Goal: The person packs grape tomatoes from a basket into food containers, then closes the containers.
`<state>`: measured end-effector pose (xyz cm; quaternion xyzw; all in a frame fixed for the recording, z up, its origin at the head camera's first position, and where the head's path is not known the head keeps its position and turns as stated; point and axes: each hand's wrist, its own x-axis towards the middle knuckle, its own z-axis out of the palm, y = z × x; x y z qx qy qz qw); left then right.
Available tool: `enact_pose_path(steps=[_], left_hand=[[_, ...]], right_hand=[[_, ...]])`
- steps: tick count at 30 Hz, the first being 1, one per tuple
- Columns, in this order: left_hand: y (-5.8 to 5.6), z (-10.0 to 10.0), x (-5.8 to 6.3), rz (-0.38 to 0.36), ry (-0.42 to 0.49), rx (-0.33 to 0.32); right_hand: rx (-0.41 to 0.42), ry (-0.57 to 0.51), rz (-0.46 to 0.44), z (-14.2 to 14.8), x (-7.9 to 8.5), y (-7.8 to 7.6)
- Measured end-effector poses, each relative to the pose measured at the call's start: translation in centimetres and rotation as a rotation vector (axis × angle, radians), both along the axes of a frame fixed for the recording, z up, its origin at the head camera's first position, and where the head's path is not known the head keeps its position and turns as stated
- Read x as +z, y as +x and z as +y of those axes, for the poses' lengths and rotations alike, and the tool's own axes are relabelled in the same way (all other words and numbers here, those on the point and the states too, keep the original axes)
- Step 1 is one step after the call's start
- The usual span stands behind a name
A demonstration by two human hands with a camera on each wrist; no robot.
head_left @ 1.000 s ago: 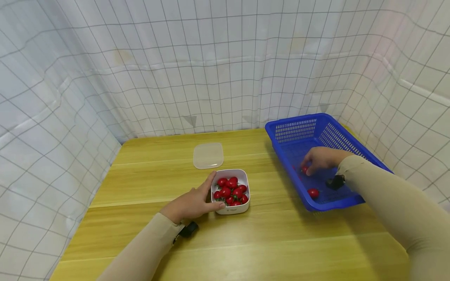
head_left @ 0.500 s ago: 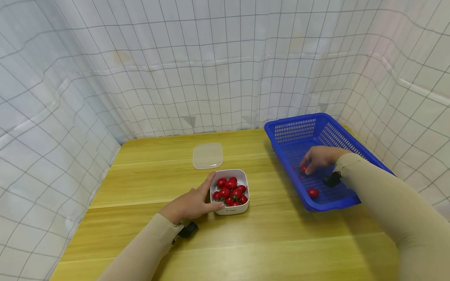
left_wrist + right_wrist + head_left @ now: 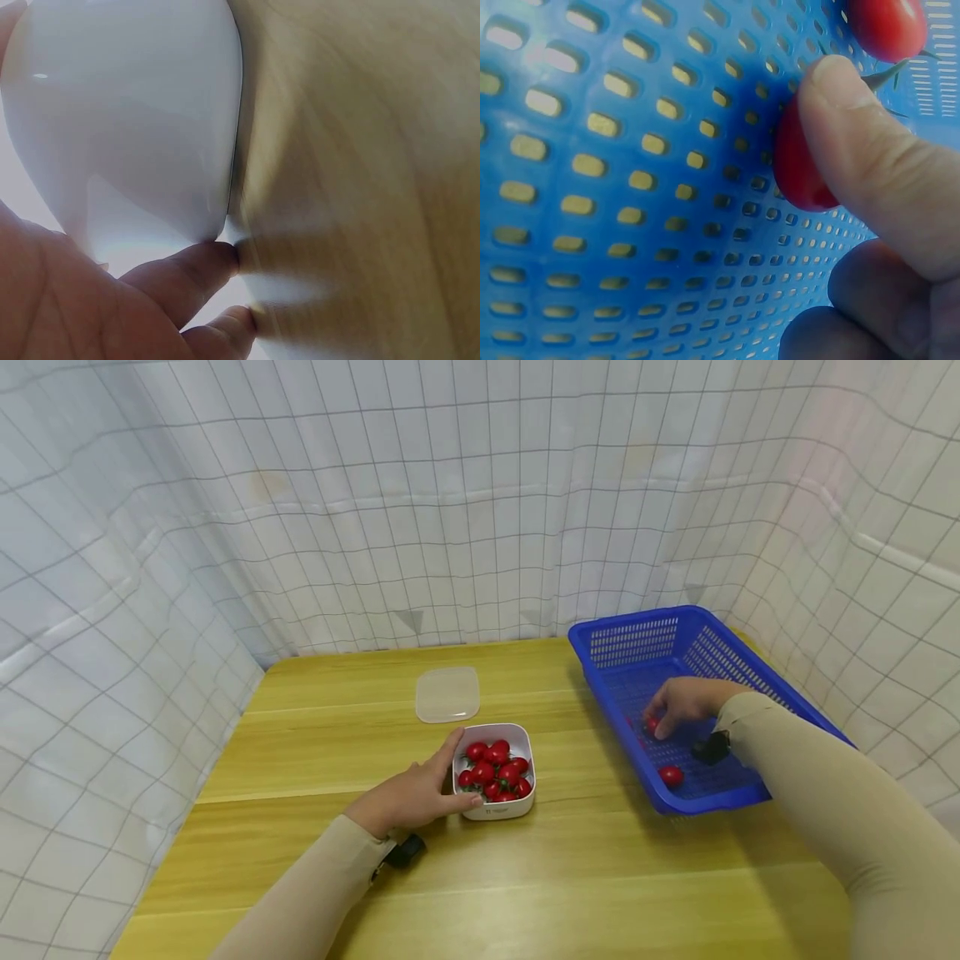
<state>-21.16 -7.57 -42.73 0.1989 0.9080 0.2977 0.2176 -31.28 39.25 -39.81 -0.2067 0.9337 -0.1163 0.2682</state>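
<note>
My left hand (image 3: 412,793) spans the left side of a square white container (image 3: 498,810), thumb at the near rim and forefinger at the far corner. Several red cherry tomatoes (image 3: 497,768) with green stems lie in it. In the left wrist view, fingertips touch the glossy container wall (image 3: 135,120) close to the wood. My right hand (image 3: 686,700) reaches into a blue perforated basket (image 3: 633,653) and grips a cherry tomato (image 3: 652,725). The right wrist view shows the thumb pressed along this tomato (image 3: 795,161); the fingertips opposite are hidden behind it.
Another tomato (image 3: 671,776) lies near the basket's front corner, and a bit of red shows by its left wall. A translucent square lid (image 3: 447,695) lies flat behind the container. White grid-patterned curtains (image 3: 480,527) enclose the wooden table (image 3: 322,710) at back and sides.
The head view has shifted slightly. My left hand stays at the container, and my right hand stays at the same tomato in the basket, with only slight finger movement.
</note>
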Motion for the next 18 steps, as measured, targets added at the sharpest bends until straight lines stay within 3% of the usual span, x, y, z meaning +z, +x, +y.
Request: enact_pose_path(steps=[18], left_hand=[[-0.10, 0.08, -0.16, 0.005, 0.001, 0.005]], right_hand=[[0.010, -0.027, 0.003, 0.31, 0.44, -0.16]])
